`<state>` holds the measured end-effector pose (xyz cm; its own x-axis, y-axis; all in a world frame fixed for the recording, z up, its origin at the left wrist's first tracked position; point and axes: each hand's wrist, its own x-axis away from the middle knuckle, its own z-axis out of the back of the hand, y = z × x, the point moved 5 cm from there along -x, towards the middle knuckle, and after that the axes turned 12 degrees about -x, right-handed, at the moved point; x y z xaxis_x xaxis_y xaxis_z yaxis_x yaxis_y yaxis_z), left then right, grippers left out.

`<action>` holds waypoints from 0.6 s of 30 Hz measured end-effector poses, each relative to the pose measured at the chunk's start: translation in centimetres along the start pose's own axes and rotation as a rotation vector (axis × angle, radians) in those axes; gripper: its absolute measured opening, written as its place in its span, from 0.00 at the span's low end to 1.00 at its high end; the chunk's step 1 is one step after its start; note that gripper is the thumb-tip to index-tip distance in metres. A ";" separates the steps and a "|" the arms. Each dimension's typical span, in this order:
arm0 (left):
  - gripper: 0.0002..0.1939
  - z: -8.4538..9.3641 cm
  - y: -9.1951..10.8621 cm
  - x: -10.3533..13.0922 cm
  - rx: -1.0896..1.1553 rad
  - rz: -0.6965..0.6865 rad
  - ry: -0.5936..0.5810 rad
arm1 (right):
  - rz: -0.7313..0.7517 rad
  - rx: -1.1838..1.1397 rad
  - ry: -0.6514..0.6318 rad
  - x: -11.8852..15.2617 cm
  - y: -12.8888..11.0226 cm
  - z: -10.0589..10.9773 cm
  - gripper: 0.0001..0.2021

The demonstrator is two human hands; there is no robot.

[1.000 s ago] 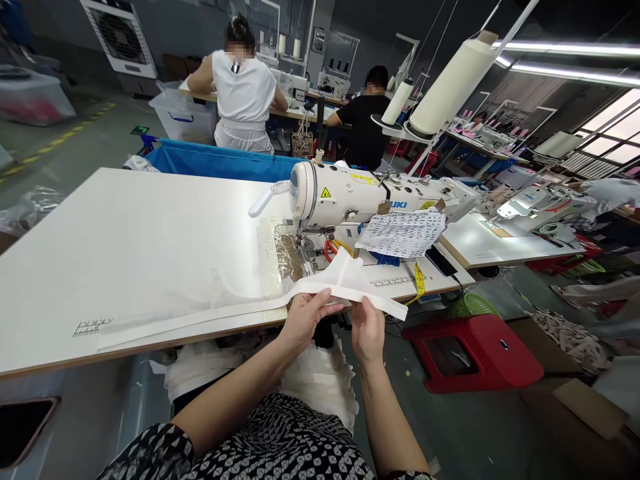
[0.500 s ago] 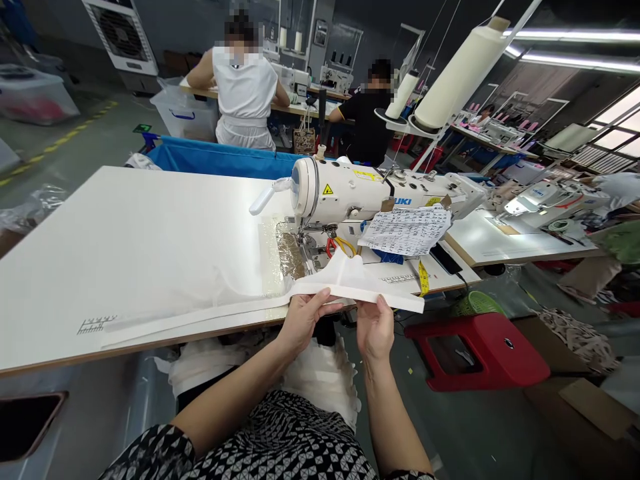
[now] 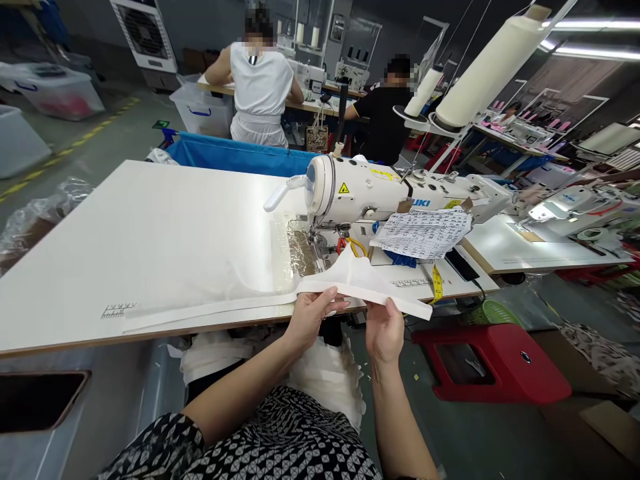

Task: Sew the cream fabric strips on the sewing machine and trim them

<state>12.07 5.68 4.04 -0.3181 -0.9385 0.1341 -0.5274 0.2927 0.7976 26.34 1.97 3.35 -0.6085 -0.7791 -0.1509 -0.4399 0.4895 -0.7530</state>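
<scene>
A white fabric piece with a long band [image 3: 367, 294] along its edge stretches between my hands at the table's front edge. My left hand [image 3: 311, 319] pinches the band near the middle of the piece, thumb on top. My right hand [image 3: 385, 330] grips the band close to its right end, which sticks out past my fingers. The band's long tail [image 3: 215, 308] trails left across the white table [image 3: 165, 233]. Just beyond my hands stands a white sewing machine [image 3: 370, 190], its needle area behind the fabric.
Red and yellow-handled tools [image 3: 356, 247] lie by the machine. A paper with handwriting [image 3: 425, 232] hangs on its front. A yellow tape measure [image 3: 437, 283] and a phone [image 3: 462, 264] are at the right. A red stool [image 3: 530, 363] stands below. Two people sit at machines behind a blue cloth bin [image 3: 245, 152].
The whole view has shifted, so the scene sits farther right in the picture. Both hands keep their hold on the band, with hardly any movement relative to the table.
</scene>
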 end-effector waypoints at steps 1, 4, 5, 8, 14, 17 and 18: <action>0.16 0.0 0.0 0.0 0.006 -0.003 0.000 | 0.013 0.003 -0.003 0.0 -0.1 0.1 0.13; 0.16 0.1 0.3 -0.1 0.019 -0.011 -0.001 | 0.035 0.027 -0.047 0.0 -0.4 -0.2 0.10; 0.16 0.2 0.4 -0.1 0.020 -0.014 0.000 | 0.030 0.038 -0.074 0.0 -0.6 -0.4 0.10; 0.18 0.6 0.9 -0.3 -0.004 -0.032 0.044 | -0.039 0.018 -0.120 0.1 -1.0 -1.0 0.10; 0.12 2.7 1.8 -1.0 -0.057 -0.066 0.198 | -0.369 -0.228 -0.191 -0.3 -1.1 -1.4 0.19; 0.09 3.3 1.9 -1.0 0.001 -0.024 0.143 | -0.369 -0.271 -0.137 -0.6 -1.6 -1.0 0.09; 0.08 3.4 2.0 -0.9 0.030 -0.005 0.108 | -0.344 -0.252 -0.112 -0.6 -1.9 -0.8 0.03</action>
<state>8.60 7.75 3.54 -0.2294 -0.9537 0.1945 -0.5523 0.2921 0.7808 26.98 1.86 5.40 -0.3291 -0.9443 0.0020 -0.7603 0.2638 -0.5936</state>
